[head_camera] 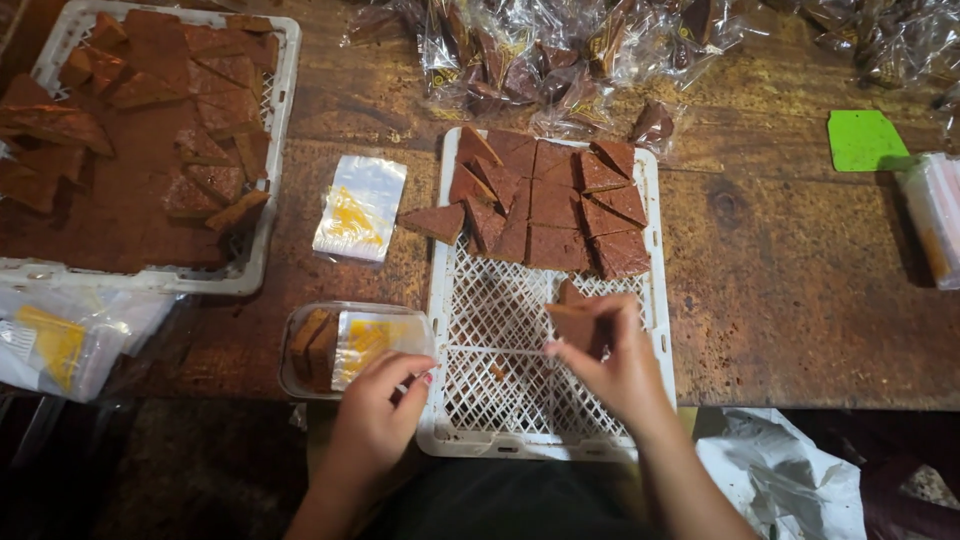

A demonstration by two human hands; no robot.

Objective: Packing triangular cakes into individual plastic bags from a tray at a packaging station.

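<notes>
Where 2 white trays (655, 330) sit, a worn, dark wooden table (800, 270)

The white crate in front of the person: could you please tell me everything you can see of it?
The white crate is a shallow plastic tray with a lattice floor and low rim, lying flat on the wooden table, its near edge over the table's edge. Brown triangular and square slabs fill its far end; one slab overhangs the left rim. The near part is bare but for crumbs. The right hand holds a brown piece above it; the left hand is at its near left corner.
</notes>
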